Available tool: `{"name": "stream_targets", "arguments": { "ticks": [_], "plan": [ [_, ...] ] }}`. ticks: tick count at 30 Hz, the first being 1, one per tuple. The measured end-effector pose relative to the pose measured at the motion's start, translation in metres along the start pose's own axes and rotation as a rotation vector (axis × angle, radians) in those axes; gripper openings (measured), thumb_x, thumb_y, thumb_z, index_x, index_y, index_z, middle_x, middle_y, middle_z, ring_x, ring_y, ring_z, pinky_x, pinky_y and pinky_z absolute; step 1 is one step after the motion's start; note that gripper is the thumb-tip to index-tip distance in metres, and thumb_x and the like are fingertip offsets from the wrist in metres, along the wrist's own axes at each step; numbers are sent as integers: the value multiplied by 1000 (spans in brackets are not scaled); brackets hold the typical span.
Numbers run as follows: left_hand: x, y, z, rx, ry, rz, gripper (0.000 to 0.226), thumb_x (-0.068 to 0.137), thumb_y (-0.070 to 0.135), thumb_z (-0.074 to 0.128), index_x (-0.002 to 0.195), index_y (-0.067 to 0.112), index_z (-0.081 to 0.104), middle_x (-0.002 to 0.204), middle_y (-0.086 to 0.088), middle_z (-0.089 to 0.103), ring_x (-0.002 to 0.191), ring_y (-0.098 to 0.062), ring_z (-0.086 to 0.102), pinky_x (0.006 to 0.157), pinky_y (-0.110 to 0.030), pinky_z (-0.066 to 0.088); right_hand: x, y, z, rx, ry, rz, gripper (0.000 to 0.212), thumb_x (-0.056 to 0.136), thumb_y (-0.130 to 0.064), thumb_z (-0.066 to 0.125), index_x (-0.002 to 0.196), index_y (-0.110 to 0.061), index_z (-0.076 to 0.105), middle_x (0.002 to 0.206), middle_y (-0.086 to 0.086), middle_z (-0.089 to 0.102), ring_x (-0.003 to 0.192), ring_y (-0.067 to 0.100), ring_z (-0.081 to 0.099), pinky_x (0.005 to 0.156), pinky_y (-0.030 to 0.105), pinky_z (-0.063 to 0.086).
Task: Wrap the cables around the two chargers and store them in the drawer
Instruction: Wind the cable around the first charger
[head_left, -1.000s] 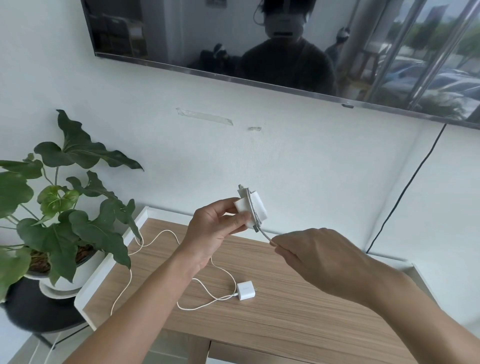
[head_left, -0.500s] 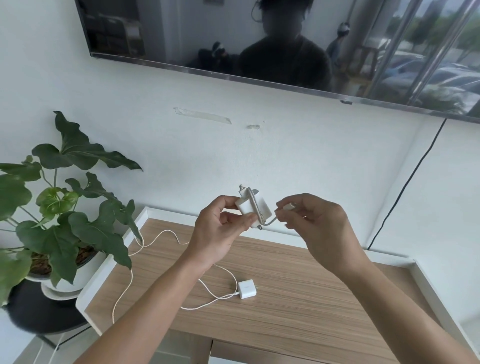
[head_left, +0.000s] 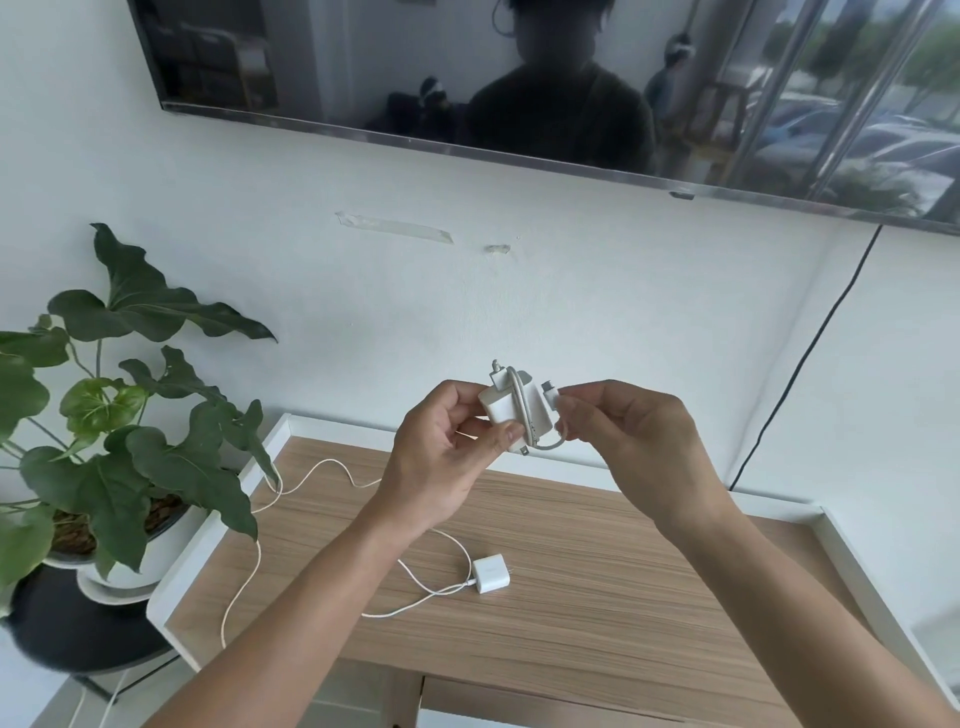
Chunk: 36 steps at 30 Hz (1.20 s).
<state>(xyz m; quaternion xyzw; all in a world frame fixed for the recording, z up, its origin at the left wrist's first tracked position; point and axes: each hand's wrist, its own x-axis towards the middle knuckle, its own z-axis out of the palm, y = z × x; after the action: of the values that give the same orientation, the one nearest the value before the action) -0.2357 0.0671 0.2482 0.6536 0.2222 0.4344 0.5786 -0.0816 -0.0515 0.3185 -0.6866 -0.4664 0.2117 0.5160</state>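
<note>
My left hand (head_left: 441, 457) grips a white charger (head_left: 506, 402) held up above the table, with its cable wound around the body. My right hand (head_left: 628, 441) pinches the free cable end (head_left: 550, 397) just right of the charger, plug tip pointing up. A second white charger (head_left: 491, 573) lies on the wooden tabletop, and its loose white cable (head_left: 311, 475) snakes left and drops over the table's left rim. The drawer front (head_left: 519, 709) sits under the tabletop near the bottom edge, partly hidden by my arms.
The wooden table (head_left: 623, 597) has a raised white rim. A potted plant (head_left: 130, 441) stands on a black stool at the left. A wall-mounted screen (head_left: 519, 78) hangs above, and a black cord (head_left: 810, 353) runs down the wall on the right.
My right hand has risen from below the charger to beside it, carrying the last stretch of cable up around the body. The left hand stays put with the charger.
</note>
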Motion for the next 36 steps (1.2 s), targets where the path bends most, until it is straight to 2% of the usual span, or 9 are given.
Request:
{"name": "stream_targets", "arguments": {
  "ticks": [2, 7, 11, 17, 23, 28, 31, 36],
  "plan": [
    [-1, 1, 3, -12, 5, 5, 27, 84, 10, 80, 106, 12, 65, 93, 5, 80, 75, -6, 70, 71, -24, 56, -1, -2, 1, -22, -10, -21, 11, 95, -22, 70, 91, -21, 80, 75, -9, 77, 72, 2, 68, 67, 9, 49],
    [-1, 8, 4, -78, 8, -19, 26, 86, 1, 77, 110, 3, 66, 90, 4, 81, 73, -6, 73, 66, -18, 53, -2, -2, 5, -167, 33, -149, 2, 93, -22, 74, 92, -24, 73, 81, -9, 76, 76, 7, 67, 68, 12, 47],
    [-1, 13, 2, -96, 6, -35, 24, 85, 2, 77, 107, 7, 68, 91, 1, 82, 77, -10, 75, 65, -18, 53, -4, -2, 9, -264, 55, -227, 3, 92, -22, 74, 89, -23, 74, 81, -12, 76, 78, 7, 67, 65, 8, 43],
    [0, 23, 0, -75, 4, -66, 26, 84, 5, 80, 108, 7, 70, 92, -5, 82, 77, -10, 75, 65, -21, 56, -6, -2, 14, -256, 77, -287, 5, 91, -16, 73, 86, -17, 76, 78, -10, 75, 77, 10, 66, 65, 6, 42],
    [1, 29, -3, -59, 2, -90, 25, 82, 9, 81, 105, 9, 72, 91, -4, 82, 79, -11, 76, 62, -20, 55, -6, -2, 12, -255, 54, -334, 5, 91, -12, 74, 91, -15, 78, 86, -5, 77, 82, 11, 67, 66, 4, 41],
    [0, 31, -1, -77, 13, -120, 25, 81, 10, 82, 104, 8, 72, 90, -3, 82, 77, -9, 75, 63, -20, 55, -8, -1, 10, -312, 43, -407, 8, 91, -8, 74, 95, -12, 79, 85, -4, 74, 83, 3, 66, 67, 3, 41],
    [0, 33, 0, -81, 14, -130, 24, 81, 8, 82, 103, 9, 72, 88, -3, 82, 75, -9, 75, 61, -20, 54, -6, 1, 7, -348, 44, -446, 8, 90, -8, 74, 94, -12, 79, 82, -7, 70, 81, 1, 65, 72, 6, 45],
    [1, 35, -1, -73, 3, -152, 25, 80, 11, 83, 102, 7, 72, 88, -6, 82, 76, -12, 75, 60, -21, 53, -4, 2, 5, -418, 70, -520, 7, 89, -9, 76, 94, -14, 78, 84, -7, 68, 79, 8, 67, 74, 21, 52]
  ]
}}
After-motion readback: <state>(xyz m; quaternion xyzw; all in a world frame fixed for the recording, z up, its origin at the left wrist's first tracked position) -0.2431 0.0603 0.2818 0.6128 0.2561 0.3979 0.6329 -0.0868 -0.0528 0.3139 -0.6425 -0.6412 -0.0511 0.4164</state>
